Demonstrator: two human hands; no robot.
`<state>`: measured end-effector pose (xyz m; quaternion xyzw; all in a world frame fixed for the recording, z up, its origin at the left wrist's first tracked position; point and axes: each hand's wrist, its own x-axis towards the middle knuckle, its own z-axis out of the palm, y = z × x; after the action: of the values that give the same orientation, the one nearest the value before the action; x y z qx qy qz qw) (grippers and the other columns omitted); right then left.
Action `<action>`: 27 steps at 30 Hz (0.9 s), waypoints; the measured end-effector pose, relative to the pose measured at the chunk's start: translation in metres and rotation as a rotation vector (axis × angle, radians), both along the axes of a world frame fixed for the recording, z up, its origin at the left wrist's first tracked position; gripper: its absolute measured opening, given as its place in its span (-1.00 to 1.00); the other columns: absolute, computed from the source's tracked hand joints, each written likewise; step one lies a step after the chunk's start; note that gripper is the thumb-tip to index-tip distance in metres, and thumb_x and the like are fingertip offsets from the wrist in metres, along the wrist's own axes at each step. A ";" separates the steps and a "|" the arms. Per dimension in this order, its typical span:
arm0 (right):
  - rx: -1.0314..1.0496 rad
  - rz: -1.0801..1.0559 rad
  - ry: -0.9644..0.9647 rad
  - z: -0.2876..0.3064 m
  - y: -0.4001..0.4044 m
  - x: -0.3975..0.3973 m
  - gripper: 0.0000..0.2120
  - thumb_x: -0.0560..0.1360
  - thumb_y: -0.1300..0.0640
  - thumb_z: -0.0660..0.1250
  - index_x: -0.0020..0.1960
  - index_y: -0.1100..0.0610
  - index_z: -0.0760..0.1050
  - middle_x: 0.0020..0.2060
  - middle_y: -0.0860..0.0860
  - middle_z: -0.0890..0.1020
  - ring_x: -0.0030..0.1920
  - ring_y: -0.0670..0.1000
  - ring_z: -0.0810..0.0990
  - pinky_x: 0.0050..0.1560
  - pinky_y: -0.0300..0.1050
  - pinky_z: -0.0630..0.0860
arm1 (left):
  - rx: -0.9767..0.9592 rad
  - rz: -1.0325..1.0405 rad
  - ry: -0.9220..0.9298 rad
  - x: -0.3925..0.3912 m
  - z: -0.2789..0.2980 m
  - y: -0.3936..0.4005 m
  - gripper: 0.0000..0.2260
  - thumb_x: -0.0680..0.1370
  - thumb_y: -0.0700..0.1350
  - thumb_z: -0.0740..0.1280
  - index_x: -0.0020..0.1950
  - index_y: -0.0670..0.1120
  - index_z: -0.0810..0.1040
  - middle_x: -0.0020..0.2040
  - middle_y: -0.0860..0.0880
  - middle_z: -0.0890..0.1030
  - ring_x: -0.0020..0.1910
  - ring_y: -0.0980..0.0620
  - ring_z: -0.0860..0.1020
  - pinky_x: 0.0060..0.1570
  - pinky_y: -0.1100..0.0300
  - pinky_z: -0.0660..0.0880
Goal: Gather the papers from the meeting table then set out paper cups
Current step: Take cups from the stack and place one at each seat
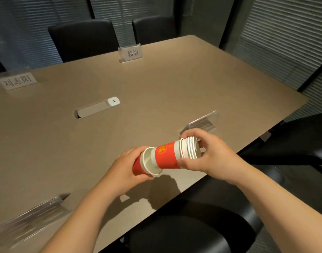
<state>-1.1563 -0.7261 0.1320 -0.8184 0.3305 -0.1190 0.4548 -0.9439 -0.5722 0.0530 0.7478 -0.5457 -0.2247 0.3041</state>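
Above the near edge of the meeting table (pixel 156 84), left hand (pixel 127 167) grips one red paper cup (pixel 147 166) at the open end of the sideways cup stack (pixel 174 155), right hand (pixel 202 154) fingers curled round the stack's nested rims.

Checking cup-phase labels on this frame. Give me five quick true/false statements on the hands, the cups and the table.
1. Both hands hold cups. True: the left hand grips a single red cup, the right hand grips the cup stack.
2. The stack stands upright on the table. False: it is held sideways above it.
3. Cups are already set out at the seats. False: none stands on the table.
4. A name card stands at the far edge. True.
5. Papers cover the table. False: none visible.
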 end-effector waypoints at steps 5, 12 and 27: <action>-0.017 -0.069 0.019 -0.006 -0.016 -0.009 -0.50 0.30 0.04 0.61 0.14 -0.16 0.46 0.11 -0.09 0.55 0.07 -0.05 0.57 -0.12 -0.22 0.53 | -0.032 0.304 0.398 0.006 -0.068 -0.009 -0.41 0.30 -0.27 0.59 0.11 0.22 0.43 0.09 0.11 0.56 0.06 0.15 0.55 -0.15 0.41 0.52; 0.031 -0.086 0.086 -0.019 -0.026 -0.028 -0.47 0.29 0.00 0.61 0.16 -0.19 0.44 0.13 -0.14 0.52 0.12 -0.06 0.55 -0.02 -0.13 0.61 | 0.105 0.582 0.497 -0.006 -0.126 -0.002 -0.23 0.28 -0.22 0.59 0.36 0.15 0.31 0.27 0.02 0.52 0.29 -0.10 0.49 0.15 0.13 0.45; 0.026 0.012 -0.061 0.011 -0.117 -0.121 -0.45 0.19 -0.09 0.62 0.13 -0.21 0.50 0.10 -0.16 0.58 0.08 -0.14 0.57 0.04 -0.15 0.54 | -0.118 -0.056 -0.354 -0.167 0.052 -0.147 -0.26 0.27 0.35 0.39 0.39 0.13 0.36 0.28 0.19 0.50 0.28 0.11 0.41 0.19 0.28 0.12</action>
<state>-1.2775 -0.8432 0.1426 -0.8105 0.3129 -0.1369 0.4758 -1.1113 -0.7196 0.1045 0.7409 -0.6236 -0.0655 0.2405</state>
